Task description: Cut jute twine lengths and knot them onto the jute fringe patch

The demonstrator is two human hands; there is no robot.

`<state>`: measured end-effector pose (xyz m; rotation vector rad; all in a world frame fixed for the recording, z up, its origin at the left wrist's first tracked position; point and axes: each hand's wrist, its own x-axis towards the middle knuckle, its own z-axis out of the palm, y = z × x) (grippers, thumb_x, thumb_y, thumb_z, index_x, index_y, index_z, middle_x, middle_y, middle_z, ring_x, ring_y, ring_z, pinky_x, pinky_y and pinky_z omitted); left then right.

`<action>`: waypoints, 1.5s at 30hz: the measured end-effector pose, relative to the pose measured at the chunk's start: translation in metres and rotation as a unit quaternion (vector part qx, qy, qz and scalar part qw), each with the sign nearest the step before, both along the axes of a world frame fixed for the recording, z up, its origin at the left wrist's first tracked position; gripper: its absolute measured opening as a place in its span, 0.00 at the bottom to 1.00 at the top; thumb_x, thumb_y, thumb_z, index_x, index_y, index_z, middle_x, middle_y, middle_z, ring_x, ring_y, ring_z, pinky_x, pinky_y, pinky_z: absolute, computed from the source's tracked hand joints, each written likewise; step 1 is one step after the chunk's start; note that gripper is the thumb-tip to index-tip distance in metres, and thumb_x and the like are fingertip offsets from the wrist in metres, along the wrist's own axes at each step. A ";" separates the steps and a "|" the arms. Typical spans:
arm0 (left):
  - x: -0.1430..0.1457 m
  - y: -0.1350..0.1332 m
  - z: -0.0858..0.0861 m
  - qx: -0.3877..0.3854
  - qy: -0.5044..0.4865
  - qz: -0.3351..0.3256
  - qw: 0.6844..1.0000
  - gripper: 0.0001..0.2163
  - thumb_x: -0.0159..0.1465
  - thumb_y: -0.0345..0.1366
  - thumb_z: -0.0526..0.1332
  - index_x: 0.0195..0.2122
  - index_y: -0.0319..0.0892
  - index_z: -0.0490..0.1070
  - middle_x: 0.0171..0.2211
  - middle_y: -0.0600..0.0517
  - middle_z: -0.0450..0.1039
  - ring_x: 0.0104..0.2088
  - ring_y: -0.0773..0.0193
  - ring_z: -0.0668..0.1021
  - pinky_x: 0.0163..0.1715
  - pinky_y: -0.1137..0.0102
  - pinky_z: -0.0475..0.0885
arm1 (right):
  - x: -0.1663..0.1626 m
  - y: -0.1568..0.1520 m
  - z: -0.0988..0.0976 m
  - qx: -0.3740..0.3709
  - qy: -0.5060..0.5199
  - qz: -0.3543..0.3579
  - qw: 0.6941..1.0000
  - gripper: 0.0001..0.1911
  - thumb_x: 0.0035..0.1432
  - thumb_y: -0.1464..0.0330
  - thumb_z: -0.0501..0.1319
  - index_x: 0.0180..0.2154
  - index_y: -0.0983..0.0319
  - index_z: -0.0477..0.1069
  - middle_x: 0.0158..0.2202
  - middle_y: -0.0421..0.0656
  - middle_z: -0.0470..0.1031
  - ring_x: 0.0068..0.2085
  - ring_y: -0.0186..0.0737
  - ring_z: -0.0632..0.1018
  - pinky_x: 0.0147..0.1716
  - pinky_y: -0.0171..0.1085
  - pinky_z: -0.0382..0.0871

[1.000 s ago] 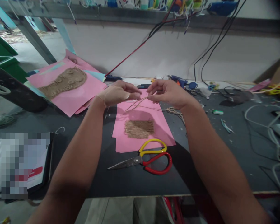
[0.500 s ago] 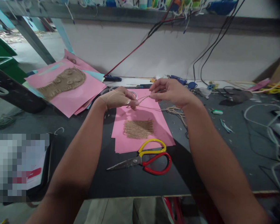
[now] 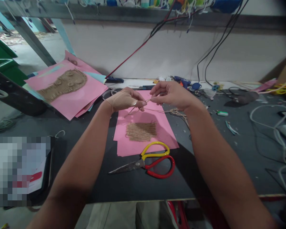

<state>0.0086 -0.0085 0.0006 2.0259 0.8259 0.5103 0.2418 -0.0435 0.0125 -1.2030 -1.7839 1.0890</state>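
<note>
Left hand (image 3: pixel 125 99) and right hand (image 3: pixel 170 94) hover close together above the far half of the pink paper (image 3: pixel 165 136), both pinching one thin strand of twine (image 3: pixel 130 112) with thumb and fingertips! Its loose end pokes out below the left thumb; the middle vanishes behind the fingers, and whether it is knotted, I can't tell. Count time: one rectangular twine panel (image 3: pixel 141 131), flat on the paper, and one pair of scissors (image 3: pixel 138 164), two handles, yellow and red, the yellow overlapping the paper's near edge. One loose twine bundle (image 3: pixel 177 112) sits to the right, partly blocked by the right forearm. Off left, one twine-covered cutout (image 3: pixel 72 81) lies on another pink sheet (image 3: pixel 72 103). A pixelated patch (image 3: pixel 23 168) masks whatever is at the left of the black table (image 3: pixel 105 190), and the top edge cuts off a crowded shelf (image 3: pixel 133 16).
</note>
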 end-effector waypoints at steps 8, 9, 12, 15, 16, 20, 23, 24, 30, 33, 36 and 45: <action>0.008 -0.001 -0.007 -0.101 -0.074 0.040 0.991 0.14 0.54 0.34 0.71 0.42 0.41 0.79 0.34 0.45 0.82 0.40 0.55 0.83 0.41 0.63 0.75 | -0.002 0.000 -0.002 -0.004 -0.008 -0.005 1.000 0.11 0.48 0.75 0.74 0.33 0.60 0.77 0.31 0.44 0.79 0.31 0.39 0.78 0.29 0.39 0.76; 0.010 -0.003 -0.007 -0.107 -0.081 0.036 0.990 0.14 0.54 0.34 0.72 0.41 0.41 0.77 0.34 0.45 0.82 0.40 0.55 0.83 0.41 0.63 0.75 | -0.002 0.000 -0.003 -0.003 -0.009 -0.004 1.000 0.11 0.48 0.75 0.73 0.33 0.60 0.77 0.32 0.44 0.79 0.31 0.39 0.78 0.29 0.39 0.76; 0.012 -0.006 -0.008 -0.119 -0.112 0.024 0.986 0.13 0.54 0.35 0.72 0.37 0.41 0.72 0.33 0.46 0.82 0.37 0.57 0.83 0.39 0.64 0.74 | -0.002 0.002 -0.004 -0.004 -0.009 -0.001 1.000 0.11 0.47 0.75 0.74 0.33 0.59 0.77 0.30 0.44 0.79 0.30 0.39 0.78 0.29 0.40 0.76; 0.010 -0.007 -0.007 -0.120 -0.132 0.004 0.984 0.10 0.57 0.37 0.71 0.36 0.40 0.72 0.33 0.45 0.82 0.38 0.58 0.83 0.39 0.64 0.74 | 0.000 0.003 -0.005 -0.003 -0.008 -0.004 1.000 0.11 0.47 0.74 0.74 0.33 0.59 0.77 0.29 0.42 0.79 0.29 0.38 0.77 0.28 0.39 0.76; 0.009 -0.007 -0.006 -0.115 -0.125 -0.005 0.985 0.09 0.58 0.38 0.70 0.35 0.40 0.74 0.35 0.45 0.82 0.39 0.58 0.83 0.40 0.64 0.74 | 0.000 0.003 -0.005 -0.003 -0.008 -0.004 1.000 0.11 0.47 0.73 0.74 0.33 0.59 0.77 0.29 0.42 0.79 0.30 0.38 0.77 0.28 0.38 0.76; 0.004 -0.005 -0.002 -0.077 -0.064 -0.036 0.994 0.10 0.60 0.42 0.67 0.35 0.41 0.81 0.38 0.45 0.82 0.42 0.57 0.81 0.43 0.64 0.74 | 0.000 0.003 -0.004 -0.007 -0.004 -0.004 1.000 0.11 0.47 0.75 0.75 0.33 0.60 0.77 0.29 0.43 0.79 0.29 0.38 0.77 0.28 0.39 0.75; 0.002 -0.004 -0.002 -0.058 -0.050 -0.056 0.996 0.10 0.61 0.43 0.65 0.35 0.43 0.83 0.37 0.46 0.82 0.41 0.58 0.80 0.43 0.66 0.73 | 0.000 0.003 -0.004 -0.011 -0.004 0.001 1.000 0.11 0.47 0.75 0.75 0.33 0.61 0.77 0.29 0.44 0.78 0.28 0.38 0.77 0.28 0.39 0.74; 0.001 -0.003 -0.002 -0.054 -0.050 -0.064 0.995 0.11 0.62 0.43 0.65 0.35 0.44 0.84 0.37 0.46 0.82 0.40 0.59 0.80 0.42 0.66 0.73 | 0.000 0.003 -0.004 -0.011 -0.006 0.003 1.000 0.11 0.47 0.75 0.75 0.33 0.60 0.77 0.28 0.44 0.78 0.28 0.38 0.77 0.28 0.39 0.74; -0.002 0.000 -0.006 -0.061 -0.041 -0.091 0.993 0.11 0.61 0.45 0.65 0.36 0.46 0.85 0.38 0.46 0.83 0.39 0.58 0.80 0.40 0.67 0.74 | 0.003 0.006 -0.008 -0.001 -0.020 0.002 1.000 0.11 0.46 0.74 0.75 0.33 0.59 0.77 0.28 0.42 0.79 0.30 0.39 0.77 0.27 0.38 0.76; -0.003 0.001 -0.008 -0.063 -0.031 -0.104 0.992 0.11 0.61 0.45 0.65 0.36 0.47 0.85 0.38 0.47 0.83 0.38 0.59 0.81 0.39 0.68 0.74 | 0.004 0.006 -0.009 0.001 -0.022 0.002 1.000 0.12 0.44 0.73 0.76 0.32 0.59 0.77 0.28 0.42 0.79 0.29 0.39 0.77 0.26 0.38 0.76; -0.003 0.001 -0.008 -0.070 -0.024 -0.101 0.992 0.10 0.59 0.45 0.67 0.36 0.47 0.85 0.39 0.47 0.83 0.40 0.58 0.81 0.41 0.69 0.74 | 0.005 0.007 -0.009 0.002 -0.026 -0.006 1.000 0.12 0.45 0.74 0.75 0.32 0.59 0.77 0.28 0.43 0.79 0.29 0.40 0.78 0.26 0.38 0.76; -0.010 0.003 -0.009 -0.090 0.007 -0.109 0.990 0.16 0.61 0.49 0.67 0.41 0.44 0.84 0.40 0.46 0.84 0.42 0.58 0.82 0.44 0.69 0.75 | 0.008 0.007 -0.007 -0.007 -0.049 -0.027 0.998 0.12 0.46 0.73 0.75 0.33 0.60 0.76 0.29 0.44 0.79 0.31 0.40 0.78 0.28 0.39 0.77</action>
